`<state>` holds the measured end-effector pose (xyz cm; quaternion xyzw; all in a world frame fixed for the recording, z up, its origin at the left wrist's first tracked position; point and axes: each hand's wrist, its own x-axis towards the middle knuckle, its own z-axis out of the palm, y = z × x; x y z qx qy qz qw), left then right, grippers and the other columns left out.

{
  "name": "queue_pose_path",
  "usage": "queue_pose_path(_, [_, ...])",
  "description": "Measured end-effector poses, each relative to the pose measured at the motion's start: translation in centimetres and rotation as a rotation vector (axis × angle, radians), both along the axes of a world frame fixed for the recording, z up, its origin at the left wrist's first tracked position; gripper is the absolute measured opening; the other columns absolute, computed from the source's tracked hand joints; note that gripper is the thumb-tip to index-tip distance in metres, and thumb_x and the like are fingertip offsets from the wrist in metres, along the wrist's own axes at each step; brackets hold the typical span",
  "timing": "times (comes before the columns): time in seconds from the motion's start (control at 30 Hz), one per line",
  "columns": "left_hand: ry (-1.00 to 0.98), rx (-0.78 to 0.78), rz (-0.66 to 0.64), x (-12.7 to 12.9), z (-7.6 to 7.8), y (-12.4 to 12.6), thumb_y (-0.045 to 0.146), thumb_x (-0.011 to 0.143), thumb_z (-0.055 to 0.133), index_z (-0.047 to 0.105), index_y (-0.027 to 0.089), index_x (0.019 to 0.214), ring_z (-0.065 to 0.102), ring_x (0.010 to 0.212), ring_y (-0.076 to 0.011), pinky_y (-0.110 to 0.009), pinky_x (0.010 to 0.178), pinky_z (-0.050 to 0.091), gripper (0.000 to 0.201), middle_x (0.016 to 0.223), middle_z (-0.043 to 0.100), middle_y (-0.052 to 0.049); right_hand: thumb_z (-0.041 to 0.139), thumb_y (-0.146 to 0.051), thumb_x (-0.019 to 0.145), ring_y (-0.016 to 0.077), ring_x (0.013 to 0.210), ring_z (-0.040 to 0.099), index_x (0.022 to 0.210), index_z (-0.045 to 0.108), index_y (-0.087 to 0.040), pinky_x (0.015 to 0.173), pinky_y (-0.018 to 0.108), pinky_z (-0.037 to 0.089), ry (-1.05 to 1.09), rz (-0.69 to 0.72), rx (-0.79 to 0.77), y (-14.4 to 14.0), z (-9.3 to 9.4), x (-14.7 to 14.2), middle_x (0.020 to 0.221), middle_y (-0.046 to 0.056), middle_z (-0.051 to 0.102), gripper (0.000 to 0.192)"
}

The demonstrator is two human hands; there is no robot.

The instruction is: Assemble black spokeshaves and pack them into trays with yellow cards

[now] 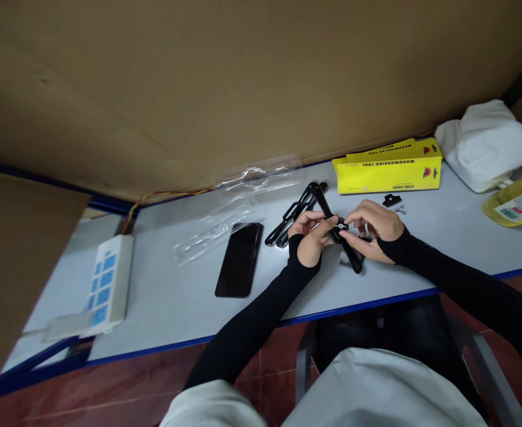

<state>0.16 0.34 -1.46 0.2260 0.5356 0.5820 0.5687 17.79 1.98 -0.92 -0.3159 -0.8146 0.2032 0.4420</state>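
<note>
1. Black plastic, long and narrow with two handle arms, makes up the spokeshave-like tool [332,228] that both hands hold just above the tabletop [176,296], near its front edge.
2. It looks stiff and light, probably smooth enough to slip; the safest hold seems to be on the handle arms, away from the small metal fitting at the middle.
3. The left hand [308,237] has its grip closed on the tool's body from the left side, fingers wrapped over the upper arm.
4. The right hand [374,228] pinches at the central fitting, fingertips together on it, so the tool lies between the two hands and touches both.
5. A second black plastic frame piece [290,219] lies on the tabletop just beyond the left hand.
6. Further left lie a dark smartphone [239,259] and clear plastic packaging [225,222].
7. Behind the hands stands a yellow cardboard box [389,167], with a small black clip and screw [394,203] beside it.
8. A white power strip [105,287] sits far left.
</note>
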Motion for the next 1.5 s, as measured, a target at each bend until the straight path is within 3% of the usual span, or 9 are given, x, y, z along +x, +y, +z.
queue_pose_path(0.33, [0.025, -0.077, -0.120, -0.4, 0.5, -0.1, 0.025, 0.042, 0.100, 0.065, 0.017, 0.076, 0.070, 0.059, -0.0177, -0.027, 0.046, 0.056, 0.049, 0.077, 0.076, -0.003, 0.080, -0.033, 0.092, 0.0086, 0.056, 0.049, 0.087, 0.067, -0.019, 0.053, 0.024, 0.041, 0.002, 0.124, -0.165, 0.4, -0.4, 0.4, 0.074, -0.003, 0.062, 0.019])
queue_pose_path(0.43, [0.034, -0.094, -0.209, -0.6, 0.4, -0.2, 0.025, 0.044, 0.100, 0.067, 0.017, 0.076, 0.072, 0.060, -0.0198, -0.030, 0.050, 0.060, 0.047, 0.071, 0.074, -0.001, 0.082, -0.037, 0.091, 0.0089, 0.057, 0.051, 0.104, 0.070, -0.020, 0.054, 0.023, 0.041, 0.007, 0.120, -0.143, 0.5, -0.5, 0.5, 0.082, -0.002, 0.063, 0.024])
queue_pose_path(0.5, [0.011, -0.105, -0.230, -0.6, 0.3, -0.2, 0.025, 0.045, 0.098, 0.066, 0.017, 0.075, 0.074, 0.064, -0.0224, -0.034, 0.053, 0.063, 0.045, 0.071, 0.075, -0.002, 0.079, -0.036, 0.094, 0.0094, 0.057, 0.049, 0.094, 0.069, -0.020, 0.054, 0.024, 0.040, -0.018, 0.089, -0.062, 0.4, -0.5, 0.3, 0.077, -0.002, 0.059, 0.020])
queue_pose_path(0.7, [-0.006, -0.111, -0.141, -0.5, 0.2, 0.1, 0.023, 0.045, 0.095, 0.061, 0.018, 0.075, 0.076, 0.068, -0.0240, -0.032, 0.053, 0.062, 0.047, 0.077, 0.078, -0.005, 0.073, -0.033, 0.098, 0.0095, 0.054, 0.044, 0.073, 0.056, -0.020, 0.053, 0.026, 0.034, -0.077, 0.012, 0.239, -0.1, -0.6, -0.2, 0.066, -0.004, 0.053, 0.034])
queue_pose_path(0.97, [-0.008, -0.088, -0.069, -0.5, 0.3, -0.1, 0.025, 0.045, 0.097, 0.062, 0.019, 0.077, 0.071, 0.063, -0.0187, -0.032, 0.053, 0.061, 0.048, 0.076, 0.075, -0.001, 0.071, -0.024, 0.097, 0.0086, 0.057, 0.052, 0.103, 0.071, -0.020, 0.053, 0.024, 0.041, 0.052, 0.093, -0.016, -0.3, -0.4, 0.1, 0.086, 0.001, 0.065, 0.008])
queue_pose_path(1.03, [-0.004, -0.091, -0.096, -0.4, 0.2, -0.3, 0.026, 0.045, 0.097, 0.062, 0.018, 0.077, 0.072, 0.064, -0.0200, -0.033, 0.054, 0.062, 0.048, 0.077, 0.075, -0.002, 0.072, -0.025, 0.097, 0.0082, 0.058, 0.052, 0.096, 0.071, -0.020, 0.051, 0.023, 0.039, 0.070, 0.083, -0.046, -0.1, -0.3, 0.3, 0.088, 0.002, 0.066, 0.005])
queue_pose_path(1.17, [-0.008, -0.095, -0.080, -0.2, 0.3, -0.4, 0.026, 0.049, 0.096, 0.062, 0.019, 0.079, 0.075, 0.068, -0.0216, -0.031, 0.053, 0.060, 0.047, 0.083, 0.079, -0.006, 0.080, -0.028, 0.091, 0.0075, 0.051, 0.041, 0.061, 0.048, -0.020, 0.051, 0.025, 0.033, 0.081, 0.116, -0.019, 0.0, 0.1, 0.6, 0.062, -0.005, 0.049, 0.044])
queue_pose_path(1.37, [-0.017, -0.042, 0.012, -0.6, 0.5, 0.4, 0.026, 0.047, 0.096, 0.061, 0.020, 0.079, 0.074, 0.068, -0.0213, -0.030, 0.052, 0.060, 0.049, 0.081, 0.078, -0.003, 0.076, -0.031, 0.090, 0.0095, 0.057, 0.050, 0.104, 0.068, -0.021, 0.053, 0.026, 0.041, 0.009, 0.066, -0.037, -0.4, 0.2, 0.5, 0.090, 0.001, 0.064, 0.019])
queue_pose_path(1.5, [-0.029, -0.044, 0.027, -0.7, 0.4, 0.5, 0.026, 0.046, 0.097, 0.060, 0.020, 0.080, 0.074, 0.068, -0.0209, -0.030, 0.051, 0.059, 0.050, 0.083, 0.078, -0.003, 0.076, -0.025, 0.090, 0.0092, 0.053, 0.042, 0.076, 0.060, -0.021, 0.053, 0.026, 0.037, 0.014, 0.077, 0.050, -0.4, -0.2, 0.3, 0.069, -0.004, 0.050, 0.022])
